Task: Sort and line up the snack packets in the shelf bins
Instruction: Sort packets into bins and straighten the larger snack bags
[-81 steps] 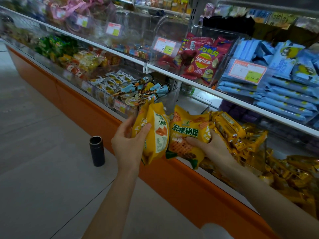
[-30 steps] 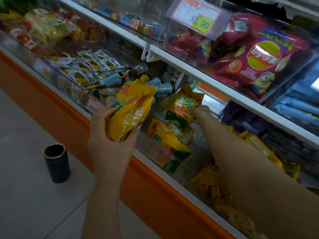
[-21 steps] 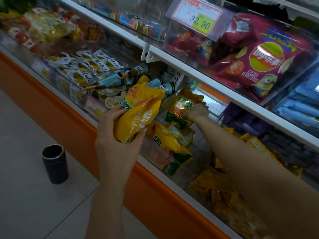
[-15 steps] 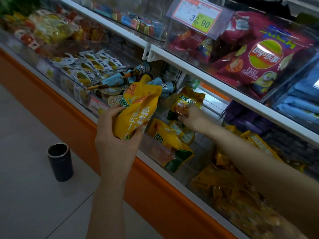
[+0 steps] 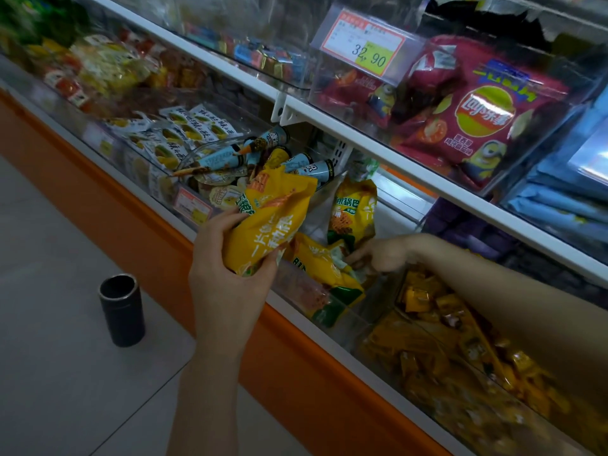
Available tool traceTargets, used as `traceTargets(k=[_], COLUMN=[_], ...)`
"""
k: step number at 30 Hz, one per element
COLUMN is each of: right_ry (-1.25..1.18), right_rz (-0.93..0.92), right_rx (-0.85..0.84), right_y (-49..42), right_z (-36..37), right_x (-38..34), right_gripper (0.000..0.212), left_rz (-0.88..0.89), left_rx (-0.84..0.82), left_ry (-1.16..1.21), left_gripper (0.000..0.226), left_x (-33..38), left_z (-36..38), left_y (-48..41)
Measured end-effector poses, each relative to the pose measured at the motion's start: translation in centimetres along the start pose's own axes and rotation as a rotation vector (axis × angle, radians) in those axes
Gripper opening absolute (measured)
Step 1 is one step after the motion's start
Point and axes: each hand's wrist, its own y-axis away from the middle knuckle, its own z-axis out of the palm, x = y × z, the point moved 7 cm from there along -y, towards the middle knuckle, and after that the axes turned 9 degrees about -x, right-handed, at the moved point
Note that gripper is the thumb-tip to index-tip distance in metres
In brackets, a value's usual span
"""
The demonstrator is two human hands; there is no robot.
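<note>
Sorting at the clear plastic shelf bin [image 5: 296, 287]. A yellow crinkled-foil snack packet [image 5: 269, 222] is gripped by the left hand [image 5: 227, 274], fingers [image 5: 271, 260] clenched round its lower end, above the bin's front wall, long axis tilted up toward the bin's back. The right hand [image 5: 378, 258] is reached inside the bin, its fingers on flat-lying yellow-and-green packets [image 5: 325, 271]; pinch or mere touch cannot be told. An upright yellow packet [image 5: 353, 212] stands at the bin's back. Judged: the held packet is to be stood beside it.

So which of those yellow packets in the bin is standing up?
The rearmost yellow packet, upright just above the right hand. The packets in front lie flat, and the left hand holds another packet.
</note>
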Motion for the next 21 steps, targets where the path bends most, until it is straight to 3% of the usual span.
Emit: traceTargets(k=[5, 8, 10, 21], right_ry=[-0.105, -0.082, -0.045, 0.369], right_rz=[-0.166, -0.238, -0.247, -0.136], right_rx=[0.322, 0.254, 0.171, 0.429], right_y=[0.4, -1.1, -2.2, -2.2], right_z=[-3.0, -2.5, -2.2, -3.9], right_x=[-0.9, -1.6, -2.0, -2.8], right_gripper=[0.057, 0.075, 0.076, 0.015], left_rz=[0.005, 0.009, 0.007, -0.011], left_rx=[-0.021, -0.018, -0.023, -0.027], left_ry=[-0.007, -0.015, -0.007, -0.024], left_gripper=[0.058, 0.058, 0.057, 0.056], left_x=[-0.2, -0.1, -0.2, -0.3], left_z=[0.4, 0.6, 0.7, 0.7], left_y=[0.1, 0.0, -0.1, -0.1])
